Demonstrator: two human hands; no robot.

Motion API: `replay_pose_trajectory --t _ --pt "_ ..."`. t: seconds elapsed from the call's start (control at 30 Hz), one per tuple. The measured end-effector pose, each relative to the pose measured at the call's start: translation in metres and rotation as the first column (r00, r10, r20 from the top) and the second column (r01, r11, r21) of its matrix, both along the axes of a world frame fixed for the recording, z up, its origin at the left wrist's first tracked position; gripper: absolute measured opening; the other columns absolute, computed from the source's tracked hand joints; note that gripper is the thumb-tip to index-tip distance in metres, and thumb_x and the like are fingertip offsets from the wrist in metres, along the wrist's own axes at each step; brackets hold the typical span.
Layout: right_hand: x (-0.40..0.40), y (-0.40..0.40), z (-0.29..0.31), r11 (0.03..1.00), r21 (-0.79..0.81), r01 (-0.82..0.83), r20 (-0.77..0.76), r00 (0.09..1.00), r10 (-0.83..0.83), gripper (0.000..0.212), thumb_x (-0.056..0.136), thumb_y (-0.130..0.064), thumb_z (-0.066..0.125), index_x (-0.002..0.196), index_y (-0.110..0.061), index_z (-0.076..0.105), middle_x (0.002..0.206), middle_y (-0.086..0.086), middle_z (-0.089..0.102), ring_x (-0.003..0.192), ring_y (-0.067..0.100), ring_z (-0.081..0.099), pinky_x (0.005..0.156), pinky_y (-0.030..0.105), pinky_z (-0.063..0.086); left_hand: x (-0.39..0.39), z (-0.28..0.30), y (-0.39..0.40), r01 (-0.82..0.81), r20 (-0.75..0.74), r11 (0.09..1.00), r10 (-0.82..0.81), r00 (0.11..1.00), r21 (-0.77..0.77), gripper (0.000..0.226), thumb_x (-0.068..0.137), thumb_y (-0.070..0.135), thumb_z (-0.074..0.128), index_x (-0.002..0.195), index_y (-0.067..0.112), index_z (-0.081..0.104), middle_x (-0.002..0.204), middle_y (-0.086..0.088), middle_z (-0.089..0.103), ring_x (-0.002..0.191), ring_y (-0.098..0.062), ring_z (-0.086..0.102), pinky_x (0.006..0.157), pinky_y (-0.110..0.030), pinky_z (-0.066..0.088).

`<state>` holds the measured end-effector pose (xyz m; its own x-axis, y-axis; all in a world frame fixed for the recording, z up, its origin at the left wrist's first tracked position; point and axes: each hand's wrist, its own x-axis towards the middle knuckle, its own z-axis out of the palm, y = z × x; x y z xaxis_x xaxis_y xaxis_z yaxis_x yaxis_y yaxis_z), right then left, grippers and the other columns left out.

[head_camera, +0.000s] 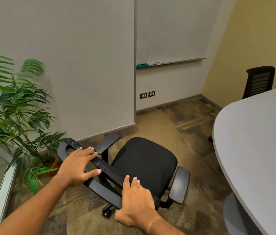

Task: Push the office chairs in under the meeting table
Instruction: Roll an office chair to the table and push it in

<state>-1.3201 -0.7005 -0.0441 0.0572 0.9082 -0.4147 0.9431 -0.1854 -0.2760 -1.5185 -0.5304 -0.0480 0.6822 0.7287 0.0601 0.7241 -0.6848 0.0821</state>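
A black office chair [144,165] with a mesh backrest and two armrests stands on the carpet, its seat turned toward the far wall and away from the grey meeting table [256,141] on the right. My left hand [76,167] lies on the top edge of the backrest near its left end, fingers straight and spread. My right hand [135,200] rests over the backrest's right end, fingers laid forward across the top; its thumb is hidden. A second black chair [259,82] stands behind the table's far edge.
A tall potted palm [11,102] stands close on the left, beside a glass partition [1,192]. A whiteboard ledge [171,62] with an eraser hangs on the far wall. Open carpet lies between chair and table. The table's grey base [234,216] is at lower right.
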Motion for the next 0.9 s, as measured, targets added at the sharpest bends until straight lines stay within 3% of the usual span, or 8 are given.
replay_pose_trajectory --t 0.4,0.9 --pt "-0.028 0.027 -0.002 0.991 -0.061 0.120 -0.018 0.992 -0.121 0.110 0.075 -0.045 0.066 0.153 -0.011 -0.003 0.159 0.028 0.007 0.147 0.038 0.013 0.113 0.049 0.026 -0.001 0.006 0.046 0.134 0.023 0.990 -0.133 0.991 -0.035 0.104 0.076 0.088 0.015 0.144 0.015 0.046 0.152 -0.004 0.041 0.144 -0.014 0.030 0.121 -0.034 0.011" --pt "0.017 0.048 0.014 0.957 -0.023 0.290 0.031 0.957 -0.289 0.105 0.073 -0.034 0.064 0.152 -0.006 0.001 0.157 0.031 0.010 0.146 0.041 0.016 0.113 0.048 0.028 0.075 0.001 0.096 0.270 0.041 0.963 -0.269 0.962 -0.022 0.105 0.075 0.088 0.015 0.145 0.015 0.045 0.152 -0.006 0.040 0.144 -0.015 0.031 0.121 -0.037 0.013"
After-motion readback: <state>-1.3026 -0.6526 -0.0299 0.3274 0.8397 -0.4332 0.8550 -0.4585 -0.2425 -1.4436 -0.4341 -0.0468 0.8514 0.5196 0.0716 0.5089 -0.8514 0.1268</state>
